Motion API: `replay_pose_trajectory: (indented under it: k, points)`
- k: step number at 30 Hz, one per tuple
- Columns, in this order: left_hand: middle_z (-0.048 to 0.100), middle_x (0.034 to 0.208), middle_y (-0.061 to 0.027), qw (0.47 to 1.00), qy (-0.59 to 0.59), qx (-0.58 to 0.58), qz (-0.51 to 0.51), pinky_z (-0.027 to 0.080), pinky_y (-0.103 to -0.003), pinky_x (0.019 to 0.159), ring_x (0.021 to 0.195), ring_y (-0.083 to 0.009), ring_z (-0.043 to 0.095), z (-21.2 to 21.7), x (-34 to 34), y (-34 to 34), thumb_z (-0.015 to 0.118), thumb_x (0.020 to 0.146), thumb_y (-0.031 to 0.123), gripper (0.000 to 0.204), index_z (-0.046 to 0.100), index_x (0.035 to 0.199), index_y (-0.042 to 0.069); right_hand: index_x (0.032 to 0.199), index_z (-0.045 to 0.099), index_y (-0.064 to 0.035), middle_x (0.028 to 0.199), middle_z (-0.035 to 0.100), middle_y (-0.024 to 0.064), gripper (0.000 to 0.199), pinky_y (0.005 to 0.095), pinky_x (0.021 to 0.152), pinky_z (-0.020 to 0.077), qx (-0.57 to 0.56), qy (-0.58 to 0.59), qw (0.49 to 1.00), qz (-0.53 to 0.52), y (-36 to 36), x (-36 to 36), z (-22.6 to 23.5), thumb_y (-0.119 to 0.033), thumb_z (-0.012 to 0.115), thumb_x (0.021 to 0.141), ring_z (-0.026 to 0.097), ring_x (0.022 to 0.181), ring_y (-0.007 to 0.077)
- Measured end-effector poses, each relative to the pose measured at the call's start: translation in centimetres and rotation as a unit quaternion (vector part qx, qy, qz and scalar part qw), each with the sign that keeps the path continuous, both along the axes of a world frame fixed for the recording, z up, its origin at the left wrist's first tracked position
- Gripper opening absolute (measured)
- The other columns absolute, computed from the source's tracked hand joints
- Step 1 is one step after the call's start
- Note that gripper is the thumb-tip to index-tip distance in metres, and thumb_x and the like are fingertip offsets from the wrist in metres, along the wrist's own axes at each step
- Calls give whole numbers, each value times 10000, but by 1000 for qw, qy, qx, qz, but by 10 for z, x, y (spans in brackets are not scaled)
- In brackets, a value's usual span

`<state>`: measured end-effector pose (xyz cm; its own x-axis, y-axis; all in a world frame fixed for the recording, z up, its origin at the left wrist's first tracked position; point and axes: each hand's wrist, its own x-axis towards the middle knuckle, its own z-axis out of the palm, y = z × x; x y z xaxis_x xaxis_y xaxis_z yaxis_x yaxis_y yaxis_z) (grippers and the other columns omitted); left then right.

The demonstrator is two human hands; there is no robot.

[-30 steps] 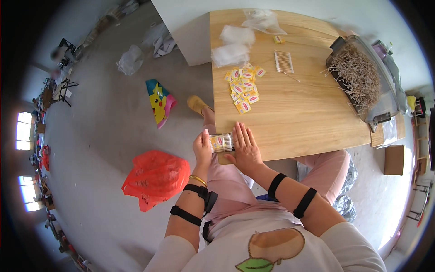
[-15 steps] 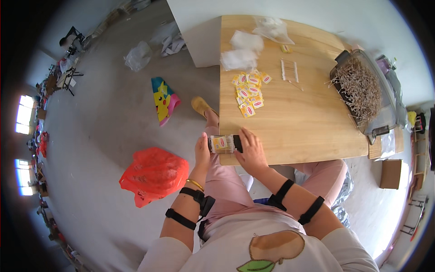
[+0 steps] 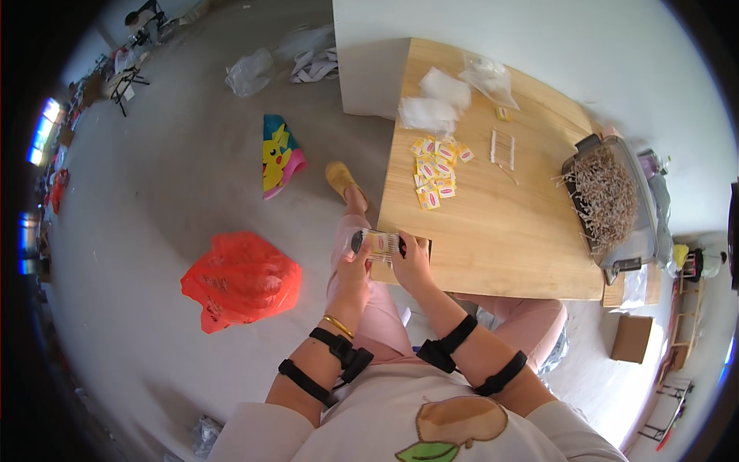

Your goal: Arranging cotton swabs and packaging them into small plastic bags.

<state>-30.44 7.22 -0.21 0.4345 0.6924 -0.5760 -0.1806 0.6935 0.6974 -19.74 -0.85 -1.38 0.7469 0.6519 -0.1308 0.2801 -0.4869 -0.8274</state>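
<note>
Near the table's front left corner I hold a small bundle of cotton swabs with a yellow-and-white card on it. My left hand grips its left end, and my right hand is closed on its right end. Dark pieces show at both ends; what they are I cannot make out. On the table, several yellow-and-white cards lie in a loose pile beyond my hands. A row of swabs and a single loose swab lie farther right.
A bin heaped with cotton swabs stands at the table's right. Clear plastic bags lie at the far left, and a small yellow packet near them. On the floor are a red plastic bag, a cartoon-printed bag and a cardboard box.
My right hand has gone from lying spread at the bundle's right end to closing on it. My left hand has shifted lower along its end. The whole view has swung slightly.
</note>
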Motion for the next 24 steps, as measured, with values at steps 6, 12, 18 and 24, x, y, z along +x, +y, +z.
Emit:
replay_pose_trajectory:
  k: [6, 12, 18, 24]
  points:
    - [689, 1029, -12, 996, -32, -4, 79, 521, -259, 797, 925, -121, 665, -25, 12, -10, 813, 900, 273, 346, 655, 1139, 79, 1327, 589, -5, 1212, 577, 258, 510, 438, 1004, 470, -14, 73, 993, -91, 21, -28, 1, -105, 642, 830, 551, 1155, 388]
    - [670, 1089, -6, 994, -82, -18, 76, 513, -280, 858, 999, -108, 641, -20, 8, -7, 826, 886, 224, 399, 626, 1195, 72, 1362, 564, 48, 1178, 657, 123, 510, 299, 937, 488, 74, 313, 946, -31, 12, -8, 12, -15, 621, 859, 622, 1084, 197]
    - [669, 1055, 6, 994, -61, -4, 86, 514, -273, 819, 920, -102, 647, -23, 6, -4, 828, 889, 254, 403, 620, 1192, 88, 1405, 562, 29, 1270, 661, 116, 478, 286, 989, 483, 38, 410, 911, 8, 0, -4, 49, 11, 555, 928, 621, 1149, 159]
    - [671, 1058, 12, 997, -56, -19, 51, 510, -265, 808, 923, -89, 644, -20, 5, -2, 822, 895, 289, 383, 626, 1160, 93, 1364, 599, 6, 1223, 702, 84, 399, 271, 906, 525, -38, 416, 907, 41, -3, 23, 45, -27, 537, 971, 679, 1041, 136]
